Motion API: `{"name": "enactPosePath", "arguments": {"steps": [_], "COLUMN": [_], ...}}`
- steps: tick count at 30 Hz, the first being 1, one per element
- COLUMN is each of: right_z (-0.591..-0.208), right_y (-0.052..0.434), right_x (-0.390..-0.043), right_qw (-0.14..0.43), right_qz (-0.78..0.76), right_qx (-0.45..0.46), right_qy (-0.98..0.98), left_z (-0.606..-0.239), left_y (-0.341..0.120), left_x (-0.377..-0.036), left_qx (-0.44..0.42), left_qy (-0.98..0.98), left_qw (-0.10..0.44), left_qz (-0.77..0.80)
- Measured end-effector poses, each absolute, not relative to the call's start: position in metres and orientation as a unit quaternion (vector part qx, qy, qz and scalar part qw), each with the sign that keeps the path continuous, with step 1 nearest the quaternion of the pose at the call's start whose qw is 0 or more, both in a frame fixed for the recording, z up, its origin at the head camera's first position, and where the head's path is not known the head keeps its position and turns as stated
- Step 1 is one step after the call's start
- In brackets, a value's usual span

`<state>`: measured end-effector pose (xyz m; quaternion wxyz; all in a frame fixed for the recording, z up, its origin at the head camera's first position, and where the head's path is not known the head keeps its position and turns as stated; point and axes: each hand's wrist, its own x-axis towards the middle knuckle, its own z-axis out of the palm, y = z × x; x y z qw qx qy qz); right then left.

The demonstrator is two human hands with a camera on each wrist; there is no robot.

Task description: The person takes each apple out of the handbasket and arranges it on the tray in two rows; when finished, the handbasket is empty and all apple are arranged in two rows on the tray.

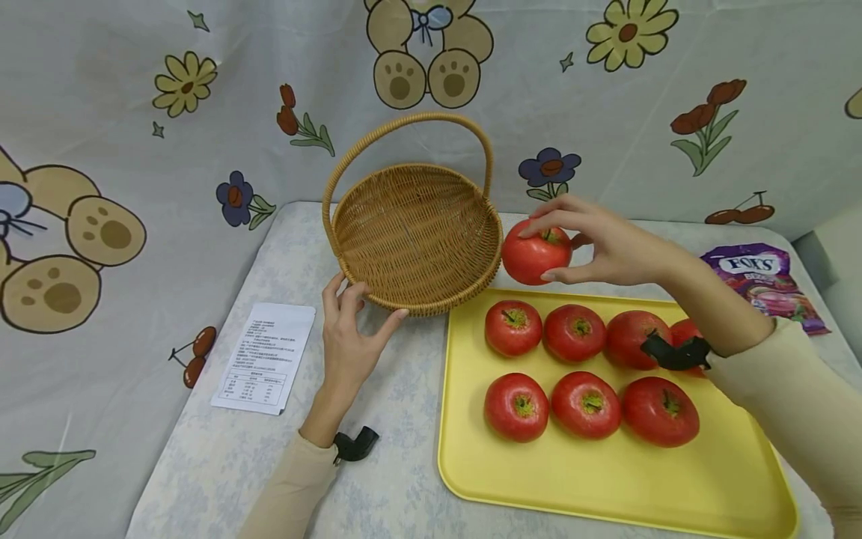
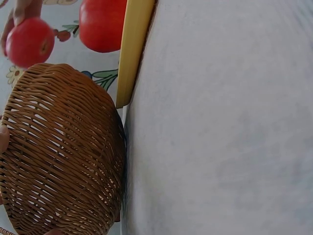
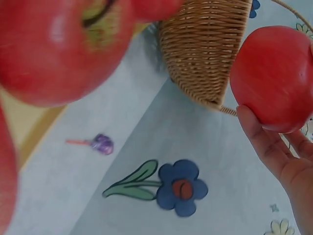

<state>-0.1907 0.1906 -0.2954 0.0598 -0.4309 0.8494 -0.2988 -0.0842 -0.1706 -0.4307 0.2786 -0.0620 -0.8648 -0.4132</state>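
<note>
**Tomato held at the basket's rim**

The tomato (image 1: 535, 254) is off the surface, just beside the right rim of the basket (image 1: 417, 239), close enough that the head view cannot settle whether they touch. Its green stem end points up and slightly toward the person. It is nearly round, so no long axis can be told. The right hand (image 1: 599, 243) holds it with the fingers (image 1: 548, 217) curved over the top and the thumb under the near side; the right wrist view shows the same grip from below, the fruit above bare tablecloth next to the basket's woven wall.

The basket, a shallow round wicker one with a hoop handle (image 1: 404, 127), sits tipped, its opening facing the person. The left hand (image 1: 350, 329) steadies it at the near left rim, fingers spread and lightly bent, fingertips and thumb touching the weave.

In front and to the right of the basket lies a yellow tray (image 1: 606, 479), one corner meeting the basket's base. It carries seven more tomatoes (image 1: 582, 374) in two rows, stems up; the far-right one is mostly hidden behind the right forearm.

Left of the basket lies a white printed sheet (image 1: 266, 355); its text is too small to read. Far right of it, past the tray, is a purple sweets bag (image 1: 764, 284) marked "FOX'S". A cloth with flowers and bear paws covers the surface (image 1: 377, 464) and the wall behind.
</note>
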Motion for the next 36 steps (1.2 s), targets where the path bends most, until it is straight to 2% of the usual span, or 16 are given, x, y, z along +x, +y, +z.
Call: {"name": "enactPosePath", "arguments": {"steps": [16,36], "right_z": [-0.333,-0.361], "right_y": [0.295,0.352], "right_x": [-0.111,-0.041], "right_qw": [0.032,0.019], "right_qz": [-0.306,-0.286], "right_qx": [-0.307,-0.216], "right_qy": [0.901,0.933], "left_z": [-0.432,-0.432], "left_y": [-0.171,-0.171], "left_x": [-0.086,-0.084], "left_qx": [-0.069,-0.062], "left_qy": [-0.862,-0.864], "left_qw": [0.279,0.276], "left_qz": [-0.419,-0.416]}}
